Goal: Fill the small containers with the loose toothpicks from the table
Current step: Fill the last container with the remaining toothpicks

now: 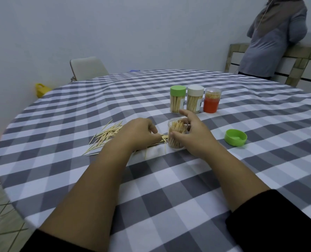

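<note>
Toothpicks (106, 136) loose on the checked tablecloth (169, 188), scattered in a pile left of centre, some running under the left hand (138, 135). Left hand knuckles-up over the right end of that pile, fingers curled down onto the sticks, a few pinched at the fingertips just beside the open container (177, 134). Right hand (192, 135) wrapped round that clear container from the right, thumb on its near side, index finger lifted over the rim. Container upright, uncapped, nearly full of toothpicks, touching the cloth between the two hands.

Further right, well apart: green lid (235, 137) lying open side up. Behind the hands, in a row: green-capped jar (177, 100), white-capped jar (195, 100), and red jar (212, 100) with a clear top, all upright and holding toothpicks, standing just beside one another.

Beyond the table: white chair (87, 68), yellow object (41, 90) by the wall, a person (276, 37) in grey at the far right.
</note>
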Motion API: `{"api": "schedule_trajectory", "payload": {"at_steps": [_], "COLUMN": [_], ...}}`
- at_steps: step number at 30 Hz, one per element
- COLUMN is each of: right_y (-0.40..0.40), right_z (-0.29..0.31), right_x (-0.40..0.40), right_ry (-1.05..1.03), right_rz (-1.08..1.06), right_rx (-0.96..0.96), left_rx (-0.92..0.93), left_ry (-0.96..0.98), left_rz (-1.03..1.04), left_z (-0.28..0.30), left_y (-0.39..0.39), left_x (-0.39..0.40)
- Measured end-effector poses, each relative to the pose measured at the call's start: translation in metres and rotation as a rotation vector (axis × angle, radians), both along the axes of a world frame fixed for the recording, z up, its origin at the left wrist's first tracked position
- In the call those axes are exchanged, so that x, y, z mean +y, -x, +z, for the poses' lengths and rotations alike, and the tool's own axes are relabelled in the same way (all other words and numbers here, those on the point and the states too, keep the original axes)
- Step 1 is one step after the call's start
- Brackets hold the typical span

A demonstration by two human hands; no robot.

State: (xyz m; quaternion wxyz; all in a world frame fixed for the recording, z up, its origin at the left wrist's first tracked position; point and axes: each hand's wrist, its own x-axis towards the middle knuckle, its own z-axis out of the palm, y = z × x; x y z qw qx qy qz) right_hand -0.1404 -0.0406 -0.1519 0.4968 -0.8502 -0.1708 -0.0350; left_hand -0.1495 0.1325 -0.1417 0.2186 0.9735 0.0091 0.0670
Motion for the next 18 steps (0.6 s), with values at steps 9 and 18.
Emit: {"api": "schedule_trajectory", "payload": {"at_steps": [9, 18], "right_y": [-0.002, -0.002], "right_z": [-0.001, -0.001], "right_x": [0.001, 0.001], "right_ry": [0.009, 0.008], "right_rz": [-0.012, -0.012], "right_rx": [0.008, 0.010], "left_rx": [0.040, 0.070], "left_ry": [-0.060, 0.049], "left_rz": [-0.025, -0.125], "left_z": [-0.008, -0.005], "left_y": [-0.004, -0.003], "left_x": [0.001, 0.004]}}
